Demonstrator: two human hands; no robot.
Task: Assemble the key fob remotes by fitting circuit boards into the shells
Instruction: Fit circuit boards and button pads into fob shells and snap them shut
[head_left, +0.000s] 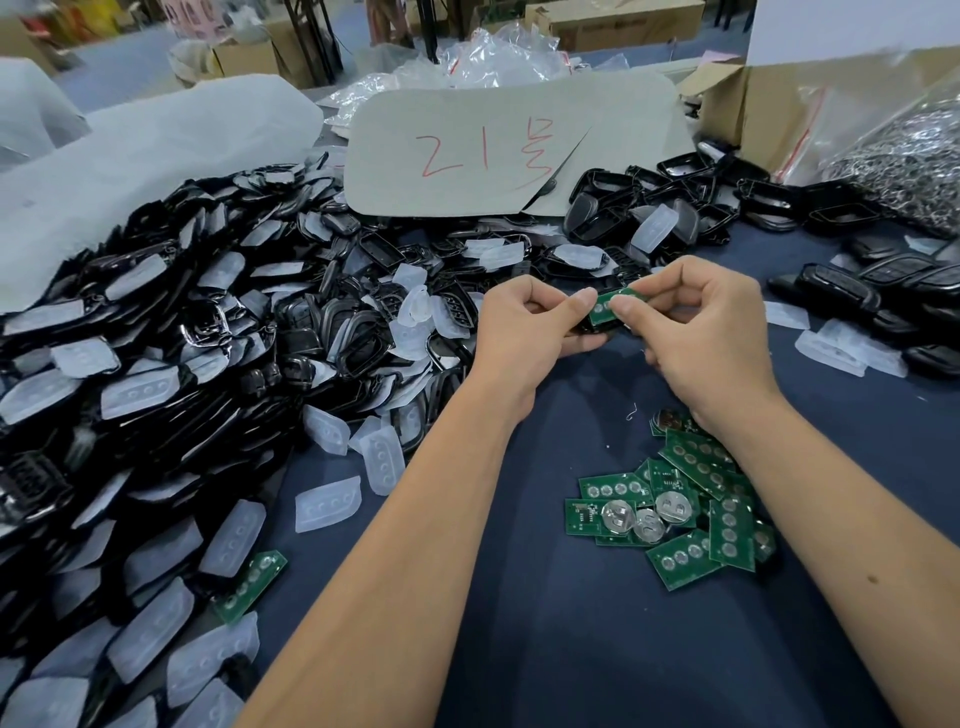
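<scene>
Both hands meet over the dark cloth (571, 623): left hand (524, 327) grips a black shell (602, 326) from below, right hand (701, 332) pinches a green circuit board (605, 306) onto it. Nearer lie loose boards (680, 514). Left, a heap of shells and clear pads (182, 338). Beyond, a grey card (493, 140) marked in red.

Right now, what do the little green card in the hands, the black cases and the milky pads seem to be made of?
Green card: likely rigid laminated circuit board, matte green with round silvery contacts.
Black cases: apparently hard molded plastic; glossy highlights on their rims.
Milky pads: probably soft silicone rubber, translucent and frosted, with molded button bumps.
</scene>
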